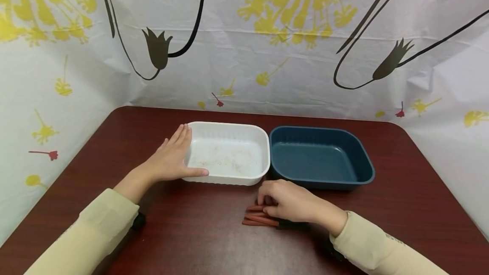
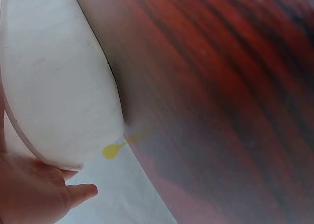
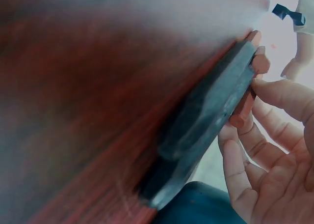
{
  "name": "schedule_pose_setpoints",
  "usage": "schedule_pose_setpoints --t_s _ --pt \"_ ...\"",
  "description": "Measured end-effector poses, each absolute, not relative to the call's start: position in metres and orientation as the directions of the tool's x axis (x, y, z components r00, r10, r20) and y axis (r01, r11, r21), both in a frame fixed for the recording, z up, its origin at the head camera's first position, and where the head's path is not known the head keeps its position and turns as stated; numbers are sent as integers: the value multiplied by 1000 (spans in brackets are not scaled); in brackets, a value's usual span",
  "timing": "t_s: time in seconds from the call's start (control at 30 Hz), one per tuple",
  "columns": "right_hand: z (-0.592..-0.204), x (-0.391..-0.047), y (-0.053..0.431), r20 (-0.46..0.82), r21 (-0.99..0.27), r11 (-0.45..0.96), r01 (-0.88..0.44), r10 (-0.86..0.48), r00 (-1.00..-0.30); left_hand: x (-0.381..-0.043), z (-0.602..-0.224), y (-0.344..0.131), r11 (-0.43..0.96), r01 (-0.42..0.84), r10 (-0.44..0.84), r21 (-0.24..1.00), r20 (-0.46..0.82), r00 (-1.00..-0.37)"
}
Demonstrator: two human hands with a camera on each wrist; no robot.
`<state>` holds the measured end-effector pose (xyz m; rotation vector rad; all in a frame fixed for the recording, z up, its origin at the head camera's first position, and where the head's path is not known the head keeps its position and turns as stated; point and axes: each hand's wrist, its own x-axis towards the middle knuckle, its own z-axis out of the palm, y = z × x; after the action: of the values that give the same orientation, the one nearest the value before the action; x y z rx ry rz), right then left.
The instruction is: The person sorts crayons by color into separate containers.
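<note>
My left hand rests on the left end of a white rectangular dish, its fingers stretched along the rim and the thumb out at the front. The dish's outer wall fills the left of the left wrist view. Several reddish-brown sticks lie on the table in front of the dishes, close to dark grey long pieces. My right hand is over them, thumb and curled fingers pinching one short reddish-brown stick. The hand hides part of the bundle in the head view.
A dark blue rectangular dish stands right beside the white one. Both are on a dark red-brown table. A white sheet with flower prints hangs behind and along the sides.
</note>
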<state>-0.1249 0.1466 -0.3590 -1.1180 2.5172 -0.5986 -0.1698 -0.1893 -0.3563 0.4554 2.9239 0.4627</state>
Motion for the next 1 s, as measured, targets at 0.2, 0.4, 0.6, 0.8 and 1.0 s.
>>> schedule_pose_setpoints --t_s 0.2,0.4,0.6,0.8,1.0 --pt "-355 -121 143 -80 -515 560 -649 -785 -614 -169 -355 -189 903 276 324 329 -99 -941" --pt "-348 -119 138 -32 -514 528 -676 -799 -600 -169 -356 -190 902 278 325 330 -96 -941" --pt "-339 -118 132 31 -526 493 -693 -803 -595 -170 -358 -189 901 283 327 328 -88 -941" --pt "-328 -122 127 90 -564 448 -694 -802 -591 -170 -357 -189 899 290 332 328 -81 -940" --pt "-318 -132 123 117 -595 444 -670 -777 -618 -169 -357 -190 899 299 339 321 -77 -937"
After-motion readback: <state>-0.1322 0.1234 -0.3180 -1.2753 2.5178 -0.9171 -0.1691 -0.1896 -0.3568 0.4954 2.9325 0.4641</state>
